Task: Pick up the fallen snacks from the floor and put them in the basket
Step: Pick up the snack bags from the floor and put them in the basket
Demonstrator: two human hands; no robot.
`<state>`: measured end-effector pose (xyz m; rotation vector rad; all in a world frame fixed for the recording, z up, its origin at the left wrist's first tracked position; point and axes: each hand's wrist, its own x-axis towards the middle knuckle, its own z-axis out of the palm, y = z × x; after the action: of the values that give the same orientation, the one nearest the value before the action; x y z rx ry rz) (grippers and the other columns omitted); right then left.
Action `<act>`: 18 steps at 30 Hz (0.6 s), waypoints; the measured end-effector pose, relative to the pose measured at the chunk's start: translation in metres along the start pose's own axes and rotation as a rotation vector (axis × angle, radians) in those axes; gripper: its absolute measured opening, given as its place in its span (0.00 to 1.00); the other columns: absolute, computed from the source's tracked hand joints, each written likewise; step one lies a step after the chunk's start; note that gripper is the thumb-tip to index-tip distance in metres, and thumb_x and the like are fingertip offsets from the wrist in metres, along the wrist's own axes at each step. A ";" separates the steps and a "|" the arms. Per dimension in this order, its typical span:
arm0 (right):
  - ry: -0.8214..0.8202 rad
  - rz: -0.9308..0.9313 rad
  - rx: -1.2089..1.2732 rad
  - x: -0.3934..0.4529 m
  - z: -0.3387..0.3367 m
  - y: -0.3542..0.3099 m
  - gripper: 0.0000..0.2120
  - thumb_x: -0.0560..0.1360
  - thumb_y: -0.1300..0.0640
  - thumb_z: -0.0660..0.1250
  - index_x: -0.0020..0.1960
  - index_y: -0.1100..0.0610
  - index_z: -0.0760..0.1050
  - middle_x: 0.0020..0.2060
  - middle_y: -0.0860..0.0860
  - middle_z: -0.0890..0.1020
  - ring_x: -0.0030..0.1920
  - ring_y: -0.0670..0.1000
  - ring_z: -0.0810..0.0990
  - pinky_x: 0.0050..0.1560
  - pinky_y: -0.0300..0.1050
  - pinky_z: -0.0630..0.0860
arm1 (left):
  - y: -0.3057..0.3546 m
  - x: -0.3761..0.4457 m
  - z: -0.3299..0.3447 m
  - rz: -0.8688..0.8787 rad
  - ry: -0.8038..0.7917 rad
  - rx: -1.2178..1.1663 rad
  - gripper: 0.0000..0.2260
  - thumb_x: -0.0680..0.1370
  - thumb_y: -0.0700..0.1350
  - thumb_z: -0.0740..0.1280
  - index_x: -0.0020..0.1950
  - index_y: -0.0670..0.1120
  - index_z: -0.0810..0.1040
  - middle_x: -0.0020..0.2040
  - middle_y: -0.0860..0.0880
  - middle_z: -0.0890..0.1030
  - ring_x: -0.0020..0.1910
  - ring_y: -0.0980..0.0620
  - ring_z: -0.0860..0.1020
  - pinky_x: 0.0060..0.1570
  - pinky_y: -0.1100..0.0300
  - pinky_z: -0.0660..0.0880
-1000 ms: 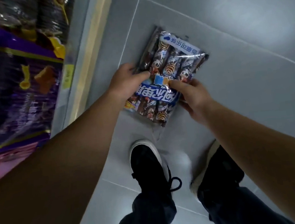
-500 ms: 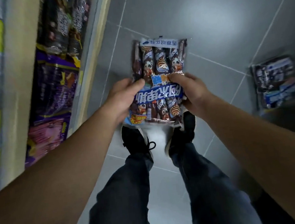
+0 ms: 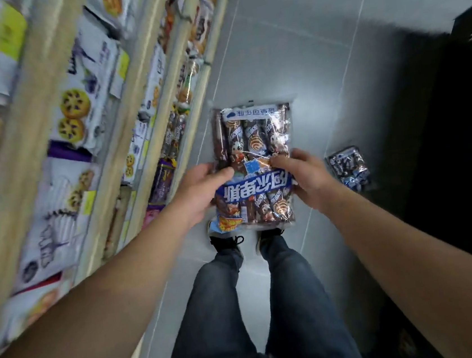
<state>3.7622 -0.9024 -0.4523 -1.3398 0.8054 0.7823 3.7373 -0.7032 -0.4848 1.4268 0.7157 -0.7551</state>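
The left hand (image 3: 201, 193) grips the left edge of a snack bag (image 3: 255, 165), thumb laid across the front and the other fingers curled behind it. The right hand (image 3: 305, 179) pinches the right edge the same way, thumb on the front near the blue banner. The bag is a glossy, crinkled clear-plastic pouch, roughly rectangular, packed with long brown tube-shaped wrapped snacks standing side by side; a blue band with white characters runs across its middle, and an orange patch shows at its lower left corner. It is held up in the air between the two hands, above the person's black shoes (image 3: 227, 243) and dark jeans (image 3: 220, 313), clear of the floor (image 3: 301, 39).

A second snack bag (image 3: 348, 169), smaller in view and of the same shiny wrap, lies flat on the smooth grey tiles just right of the right hand. Along the left side run pale wooden-looking shelves (image 3: 122, 124) stocked with blurred biscuit packets.
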 end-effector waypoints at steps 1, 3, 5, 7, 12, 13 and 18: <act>-0.010 -0.016 -0.008 -0.019 0.001 -0.005 0.05 0.77 0.66 0.69 0.51 0.62 0.73 0.37 0.55 0.83 0.30 0.47 0.84 0.29 0.37 0.78 | 0.007 -0.019 -0.001 0.021 0.012 0.006 0.01 0.78 0.42 0.69 0.47 0.46 0.79 0.42 0.48 0.84 0.42 0.51 0.83 0.41 0.58 0.78; -0.040 -0.054 -0.041 -0.050 0.002 -0.012 0.09 0.77 0.65 0.68 0.56 0.65 0.73 0.41 0.57 0.82 0.32 0.48 0.85 0.32 0.38 0.79 | 0.016 -0.052 -0.002 0.053 0.049 0.034 0.02 0.77 0.43 0.70 0.48 0.46 0.79 0.44 0.47 0.85 0.43 0.50 0.83 0.40 0.58 0.76; -0.078 -0.088 -0.075 -0.081 0.003 -0.015 0.12 0.77 0.65 0.69 0.59 0.65 0.73 0.43 0.57 0.83 0.35 0.48 0.85 0.34 0.39 0.80 | 0.019 -0.087 -0.004 0.083 0.093 0.035 0.03 0.76 0.43 0.71 0.48 0.46 0.80 0.47 0.45 0.85 0.44 0.48 0.83 0.45 0.54 0.78; -0.127 -0.120 -0.111 -0.099 0.002 -0.018 0.10 0.77 0.65 0.69 0.57 0.64 0.74 0.43 0.56 0.83 0.36 0.49 0.85 0.36 0.41 0.82 | 0.017 -0.113 -0.002 0.101 0.137 0.005 0.03 0.75 0.43 0.72 0.48 0.46 0.80 0.46 0.46 0.86 0.46 0.47 0.84 0.51 0.49 0.80; -0.268 -0.200 -0.251 -0.124 -0.003 -0.023 0.14 0.76 0.65 0.70 0.60 0.67 0.74 0.45 0.58 0.83 0.40 0.52 0.85 0.44 0.48 0.83 | -0.003 -0.163 0.010 0.146 0.261 -0.092 0.07 0.75 0.46 0.73 0.51 0.47 0.81 0.48 0.49 0.86 0.50 0.47 0.83 0.56 0.43 0.78; -0.295 -0.208 -0.282 -0.128 -0.003 -0.022 0.14 0.76 0.65 0.70 0.60 0.67 0.74 0.47 0.59 0.83 0.41 0.54 0.85 0.46 0.49 0.83 | -0.009 -0.172 0.014 0.153 0.291 -0.119 0.08 0.75 0.46 0.73 0.52 0.48 0.81 0.49 0.49 0.86 0.51 0.47 0.83 0.57 0.42 0.78; -0.485 -0.231 -0.473 -0.144 -0.009 -0.011 0.13 0.75 0.65 0.71 0.58 0.65 0.76 0.50 0.61 0.84 0.44 0.56 0.85 0.51 0.55 0.83 | -0.048 -0.226 0.049 0.203 0.512 -0.288 0.03 0.75 0.43 0.72 0.48 0.49 0.80 0.49 0.49 0.86 0.50 0.49 0.83 0.52 0.49 0.78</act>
<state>3.6968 -0.9155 -0.3235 -1.5320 0.0767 1.0953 3.5650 -0.7461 -0.3286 1.4082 1.0061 -0.1127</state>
